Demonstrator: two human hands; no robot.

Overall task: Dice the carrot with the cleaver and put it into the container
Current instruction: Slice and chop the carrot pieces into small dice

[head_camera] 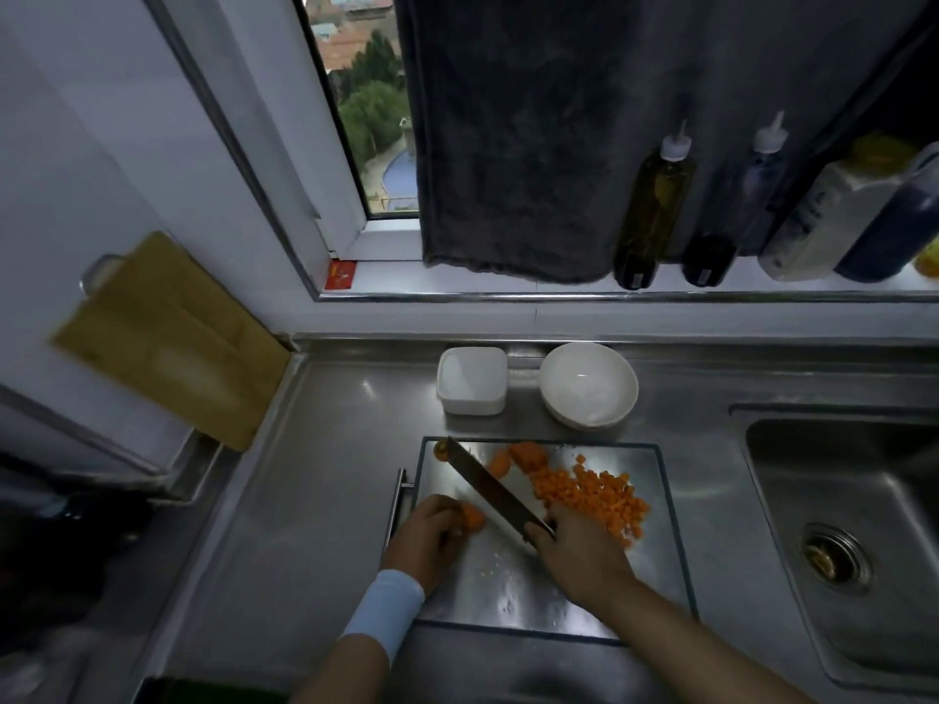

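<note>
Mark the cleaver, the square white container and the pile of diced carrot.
cleaver (495, 489): head view, middle of the blade's flat side.
square white container (472, 404): head view, its near outer wall.
pile of diced carrot (594, 492): head view, centre of the heap.

Orange carrot dice (592, 492); white container (471, 381); white bowl (588, 384); pale blue wristband (388, 608); towel (513, 144) seemingly dark grey.

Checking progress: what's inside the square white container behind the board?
The square white container shows only its white floor, no carrot; its near wall hides a strip of floor. The carrot dice lie on the steel board.
</note>
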